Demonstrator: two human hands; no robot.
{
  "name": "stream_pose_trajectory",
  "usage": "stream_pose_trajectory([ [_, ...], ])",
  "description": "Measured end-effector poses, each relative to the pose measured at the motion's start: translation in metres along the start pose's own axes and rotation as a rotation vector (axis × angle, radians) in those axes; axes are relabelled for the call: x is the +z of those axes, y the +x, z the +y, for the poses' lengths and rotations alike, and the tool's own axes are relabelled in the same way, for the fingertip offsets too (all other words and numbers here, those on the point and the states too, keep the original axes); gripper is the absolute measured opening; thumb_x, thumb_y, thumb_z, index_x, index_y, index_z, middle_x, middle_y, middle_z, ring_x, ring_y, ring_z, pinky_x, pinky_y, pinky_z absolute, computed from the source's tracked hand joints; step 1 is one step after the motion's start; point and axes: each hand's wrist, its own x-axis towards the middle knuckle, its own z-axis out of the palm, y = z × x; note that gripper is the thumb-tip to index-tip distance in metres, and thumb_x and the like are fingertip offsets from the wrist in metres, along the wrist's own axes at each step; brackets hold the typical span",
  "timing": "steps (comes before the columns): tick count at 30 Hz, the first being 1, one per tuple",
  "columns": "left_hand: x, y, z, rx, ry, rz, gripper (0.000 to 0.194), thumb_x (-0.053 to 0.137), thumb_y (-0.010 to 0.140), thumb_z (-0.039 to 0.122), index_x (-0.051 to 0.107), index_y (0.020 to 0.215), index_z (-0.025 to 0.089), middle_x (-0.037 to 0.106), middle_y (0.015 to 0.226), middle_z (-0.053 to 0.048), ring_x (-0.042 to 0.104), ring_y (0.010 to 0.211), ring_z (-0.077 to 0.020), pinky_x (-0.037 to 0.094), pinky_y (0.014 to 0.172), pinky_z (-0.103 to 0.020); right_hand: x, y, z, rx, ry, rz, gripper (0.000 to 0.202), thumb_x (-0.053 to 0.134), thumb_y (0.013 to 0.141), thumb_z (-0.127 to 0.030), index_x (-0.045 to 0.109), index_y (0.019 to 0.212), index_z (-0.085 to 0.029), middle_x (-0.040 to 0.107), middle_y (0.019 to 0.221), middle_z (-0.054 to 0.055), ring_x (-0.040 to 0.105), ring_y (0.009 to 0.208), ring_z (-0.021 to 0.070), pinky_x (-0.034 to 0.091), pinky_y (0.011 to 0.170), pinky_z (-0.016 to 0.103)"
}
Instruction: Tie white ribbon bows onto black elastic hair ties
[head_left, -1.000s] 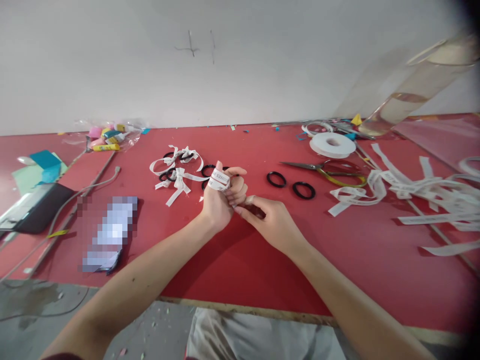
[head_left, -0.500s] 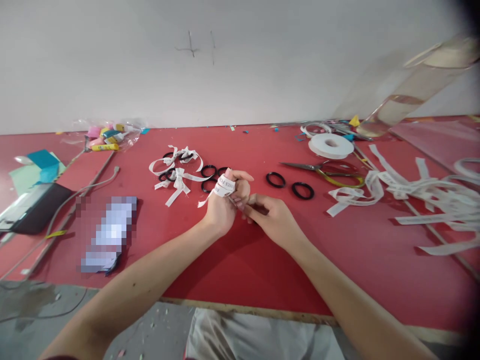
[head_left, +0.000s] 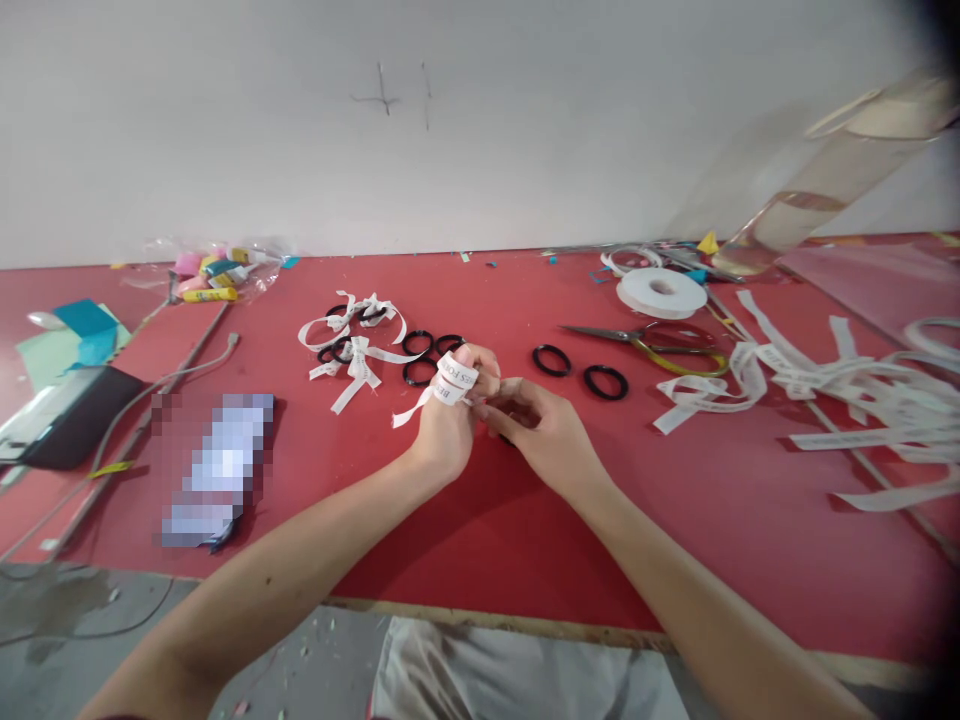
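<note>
A white printed ribbon (head_left: pixel 456 380) is looped around the thumb of my left hand (head_left: pixel 444 425), whose fingers are curled in. One loose end of the ribbon hangs to the left. My right hand (head_left: pixel 544 425) meets the left at the fingertips, pinching close to the ribbon; what lies between its fingers is mostly hidden, with a bit of something dark below them. Beyond my left hand are several black hair ties (head_left: pixel 418 343). Two more black rings (head_left: pixel 552 360) lie past my right hand. Ribbon bows (head_left: pixel 358 360) on black rings sit to the left.
Scissors (head_left: pixel 645 343) with yellow-green handles lie at the right, by a white ribbon roll (head_left: pixel 661 293). Cut ribbon strips (head_left: pixel 862 385) are heaped far right, near a clear bottle (head_left: pixel 810 190). A blurred-out phone-like object (head_left: pixel 221 470), a cable (head_left: pixel 161 380) and a plastic bag (head_left: pixel 217 268) are left.
My left hand has turned slightly and lowered, so the ribbon on the thumb shows more and its loose end hangs longer at the left. My right hand stays against it, almost unmoved.
</note>
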Motion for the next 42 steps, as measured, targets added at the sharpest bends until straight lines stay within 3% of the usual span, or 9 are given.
stream_pose_trajectory([
  [4, 0.004, -0.003, 0.001, -0.004, -0.033, -0.029, 0.043, 0.049, 0.094, 0.051, 0.054, 0.068, 0.017, 0.031, 0.058, 0.004, 0.032, 0.053, -0.0100, 0.031, 0.049, -0.022, -0.001, 0.001, 0.002, -0.003, 0.027, 0.012, 0.033, 0.072, 0.077, -0.050, 0.059, 0.072, -0.019, 0.064, 0.069, 0.002, 0.055, 0.060, 0.0135, 0.043, 0.056, 0.027],
  [7, 0.002, -0.001, 0.003, -0.036, -0.090, -0.032, 0.039, 0.045, 0.097, 0.041, 0.055, 0.069, 0.017, 0.029, 0.058, 0.004, 0.034, 0.053, -0.0100, 0.032, 0.050, -0.021, -0.004, 0.001, 0.001, -0.010, 0.026, -0.025, 0.035, 0.071, 0.078, -0.052, 0.059, 0.072, -0.019, 0.061, 0.067, 0.001, 0.055, 0.061, 0.0142, 0.044, 0.058, 0.028],
  [14, 0.000, 0.004, 0.011, -0.092, -0.238, -0.064, 0.046, 0.028, 0.102, 0.030, 0.057, 0.069, 0.016, 0.023, 0.057, 0.004, 0.033, 0.053, -0.0109, 0.036, 0.057, -0.024, -0.010, 0.000, 0.002, -0.028, 0.045, -0.107, 0.028, 0.068, 0.081, -0.043, 0.054, 0.074, -0.020, 0.054, 0.067, -0.001, 0.052, 0.060, 0.0132, 0.042, 0.058, 0.028],
  [21, -0.006, 0.011, 0.016, -0.125, -0.348, -0.103, 0.038, 0.034, 0.099, 0.020, 0.060, 0.071, 0.016, 0.020, 0.055, 0.005, 0.027, 0.050, -0.0091, 0.039, 0.062, -0.023, -0.012, -0.001, 0.002, -0.059, -0.056, -0.128, 0.023, 0.063, 0.085, -0.037, 0.052, 0.073, -0.021, 0.051, 0.066, -0.003, 0.048, 0.058, 0.0123, 0.037, 0.055, 0.028],
  [27, -0.008, 0.011, 0.018, -0.169, -0.340, -0.143, 0.049, 0.030, 0.103, 0.032, 0.061, 0.070, 0.014, 0.018, 0.054, 0.006, 0.024, 0.048, -0.0083, 0.036, 0.056, -0.022, -0.011, -0.001, -0.001, -0.071, -0.083, -0.101, 0.020, 0.060, 0.083, -0.033, 0.049, 0.071, -0.021, 0.050, 0.064, -0.004, 0.044, 0.056, 0.0111, 0.035, 0.054, 0.026],
  [32, -0.009, 0.011, 0.017, -0.233, -0.273, -0.154, 0.057, 0.031, 0.101, 0.048, 0.062, 0.066, 0.014, 0.017, 0.052, 0.006, 0.018, 0.043, -0.0073, 0.023, 0.044, -0.020, -0.009, -0.003, -0.002, -0.152, -0.153, -0.082, 0.018, 0.060, 0.078, -0.024, 0.045, 0.068, -0.021, 0.046, 0.064, -0.005, 0.039, 0.057, 0.0099, 0.033, 0.054, 0.025],
  [36, -0.010, 0.012, 0.017, -0.257, -0.200, -0.201, 0.058, 0.032, 0.100, 0.049, 0.062, 0.065, 0.014, 0.015, 0.049, 0.007, 0.014, 0.041, -0.0069, 0.019, 0.042, -0.021, -0.011, -0.003, -0.002, -0.158, -0.080, -0.118, 0.014, 0.059, 0.079, -0.023, 0.049, 0.071, -0.021, 0.047, 0.064, -0.005, 0.042, 0.058, 0.0105, 0.036, 0.055, 0.025],
  [39, -0.012, 0.013, 0.017, -0.292, -0.103, -0.294, 0.058, 0.036, 0.098, 0.052, 0.060, 0.060, 0.015, 0.013, 0.045, 0.008, 0.012, 0.039, -0.0070, 0.018, 0.041, -0.022, -0.015, 0.000, 0.000, -0.131, 0.142, -0.085, 0.015, 0.054, 0.088, -0.031, 0.057, 0.078, -0.021, 0.052, 0.065, -0.003, 0.048, 0.058, 0.0118, 0.041, 0.057, 0.026],
  [42, -0.014, 0.012, 0.017, -0.341, 0.112, -0.521, 0.053, 0.050, 0.089, 0.059, 0.064, 0.063, 0.014, 0.019, 0.044, 0.008, 0.017, 0.040, -0.0073, 0.019, 0.041, -0.023, -0.018, 0.003, -0.001, -0.096, 0.257, -0.018, 0.029, 0.054, 0.093, -0.045, 0.067, 0.083, -0.021, 0.063, 0.077, 0.001, 0.058, 0.070, 0.0143, 0.048, 0.069, 0.027],
])
